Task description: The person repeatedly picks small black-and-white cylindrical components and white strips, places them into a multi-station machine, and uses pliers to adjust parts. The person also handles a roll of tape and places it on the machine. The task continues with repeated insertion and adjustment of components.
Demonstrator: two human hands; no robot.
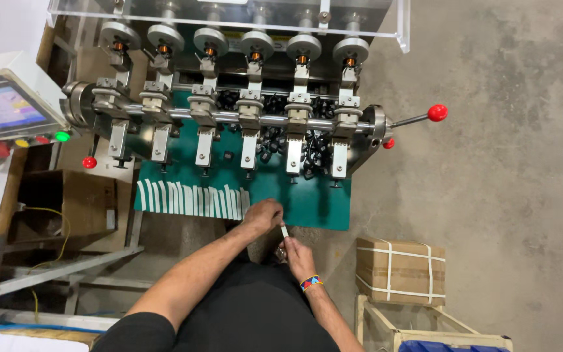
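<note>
Both hands meet at the front edge of the green mat [314, 205] — left hand [263, 215] and right hand [296, 251] each pinch an end of one white strip [285, 231]. Strip row [190, 199] lies just left, below the winding machine [229, 111].

Left hand [265, 215] and right hand [298, 254] pinching one small white strip [285, 231] together, at front edge of green mat [314, 202], row of white strips [193, 199] just left, multi-head winding machine [229, 117] behind, strapped cardboard box [401, 270] at right
</note>
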